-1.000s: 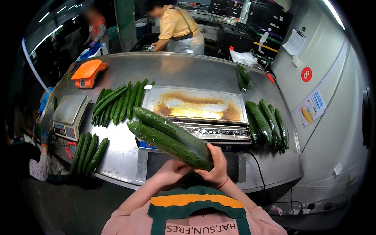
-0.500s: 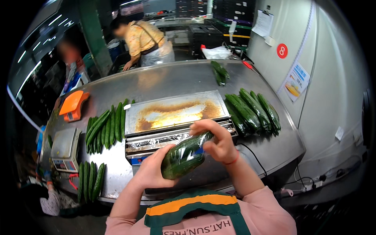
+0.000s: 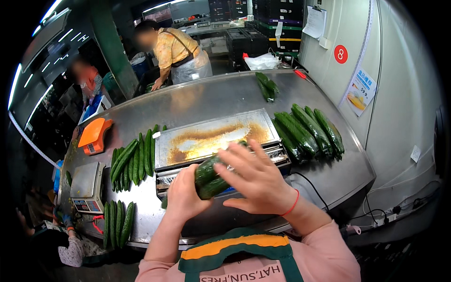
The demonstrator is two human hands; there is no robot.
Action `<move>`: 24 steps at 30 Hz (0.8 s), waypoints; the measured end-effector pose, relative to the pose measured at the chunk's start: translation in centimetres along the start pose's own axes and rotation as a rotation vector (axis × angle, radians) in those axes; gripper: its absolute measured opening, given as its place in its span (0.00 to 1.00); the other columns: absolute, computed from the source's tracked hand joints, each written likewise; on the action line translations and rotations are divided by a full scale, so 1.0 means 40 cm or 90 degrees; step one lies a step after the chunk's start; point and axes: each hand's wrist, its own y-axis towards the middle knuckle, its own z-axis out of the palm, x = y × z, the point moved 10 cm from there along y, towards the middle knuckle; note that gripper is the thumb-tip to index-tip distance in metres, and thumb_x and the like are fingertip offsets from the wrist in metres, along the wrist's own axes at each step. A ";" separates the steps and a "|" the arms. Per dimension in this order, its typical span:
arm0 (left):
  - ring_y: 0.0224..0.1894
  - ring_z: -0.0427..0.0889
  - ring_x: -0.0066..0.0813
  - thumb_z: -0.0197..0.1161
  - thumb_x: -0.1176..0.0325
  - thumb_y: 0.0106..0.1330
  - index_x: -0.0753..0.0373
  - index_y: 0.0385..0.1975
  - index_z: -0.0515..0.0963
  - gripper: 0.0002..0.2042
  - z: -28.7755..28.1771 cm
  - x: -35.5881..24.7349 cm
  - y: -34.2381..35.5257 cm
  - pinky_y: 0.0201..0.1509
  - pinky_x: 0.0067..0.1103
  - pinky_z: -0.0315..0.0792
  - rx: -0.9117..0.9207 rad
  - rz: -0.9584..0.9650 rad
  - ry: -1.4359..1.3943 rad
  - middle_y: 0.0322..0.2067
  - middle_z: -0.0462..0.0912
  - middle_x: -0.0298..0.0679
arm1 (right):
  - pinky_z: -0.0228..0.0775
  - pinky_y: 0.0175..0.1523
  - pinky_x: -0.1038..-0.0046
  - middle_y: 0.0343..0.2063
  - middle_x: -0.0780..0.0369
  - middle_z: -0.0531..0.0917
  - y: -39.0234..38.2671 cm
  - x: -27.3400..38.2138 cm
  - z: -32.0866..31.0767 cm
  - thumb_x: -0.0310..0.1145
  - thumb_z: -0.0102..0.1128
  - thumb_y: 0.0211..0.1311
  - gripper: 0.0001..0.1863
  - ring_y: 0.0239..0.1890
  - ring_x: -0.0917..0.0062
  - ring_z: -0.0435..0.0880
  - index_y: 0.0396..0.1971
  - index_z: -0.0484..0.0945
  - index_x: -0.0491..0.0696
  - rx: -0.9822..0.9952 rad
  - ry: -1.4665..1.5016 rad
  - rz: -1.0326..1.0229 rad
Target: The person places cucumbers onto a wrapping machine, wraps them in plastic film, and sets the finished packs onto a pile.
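Note:
My left hand [image 3: 184,193] is closed round the left end of a bundle of cucumbers [image 3: 207,181] in shiny clear film. Across its right side lies my right hand [image 3: 256,182], fingers stretched out and spread, hiding much of that end. The bundle is above the front of a film-wrapping machine [image 3: 217,136] with a stained flat metal plate. Loose cucumbers [image 3: 135,160] lie in a row left of the machine, and several more [image 3: 117,224] sit nearer me. Film-wrapped cucumbers [image 3: 312,134] rest side by side to the right.
A digital scale [image 3: 86,188] and an orange scale [image 3: 95,135] stand on the steel table's left. Another wrapped bundle [image 3: 267,88] and a red-handled tool [image 3: 300,74] lie at the far right. A black cord [image 3: 314,191] crosses the right side. A co-worker [image 3: 181,51] bends beyond the table.
My right hand has gone from curled fingers by the bundle's right end to spread fingers lying over it. The bundle has turned slightly in my left hand. My view has shifted a little.

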 end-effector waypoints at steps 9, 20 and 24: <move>0.62 0.55 0.46 0.72 0.57 0.40 0.53 0.54 0.65 0.37 -0.085 -0.128 0.007 0.66 0.42 0.42 -0.114 0.256 0.153 0.56 0.62 0.46 | 0.65 0.42 0.69 0.35 0.59 0.75 -0.084 -0.205 0.186 0.33 0.65 0.36 0.37 0.38 0.67 0.75 0.54 0.66 0.49 0.042 0.122 0.227; 0.67 0.34 0.56 0.62 0.48 0.48 0.70 0.63 0.42 0.49 0.132 -0.080 0.002 0.66 0.43 0.28 -0.094 0.217 -0.080 0.63 0.37 0.60 | 0.65 0.52 0.71 0.45 0.59 0.74 -0.209 -0.150 0.422 0.49 0.45 0.64 0.28 0.45 0.76 0.74 0.54 0.62 0.42 -0.108 1.157 0.464; 0.67 0.34 0.53 0.59 0.57 0.46 0.68 0.63 0.43 0.45 0.044 -0.042 0.107 0.66 0.42 0.28 -0.185 0.107 -0.021 0.64 0.38 0.58 | 0.70 0.39 0.76 0.36 0.60 0.77 -0.241 -0.078 0.460 0.49 0.42 0.65 0.24 0.35 0.79 0.76 0.50 0.64 0.45 0.103 1.115 0.463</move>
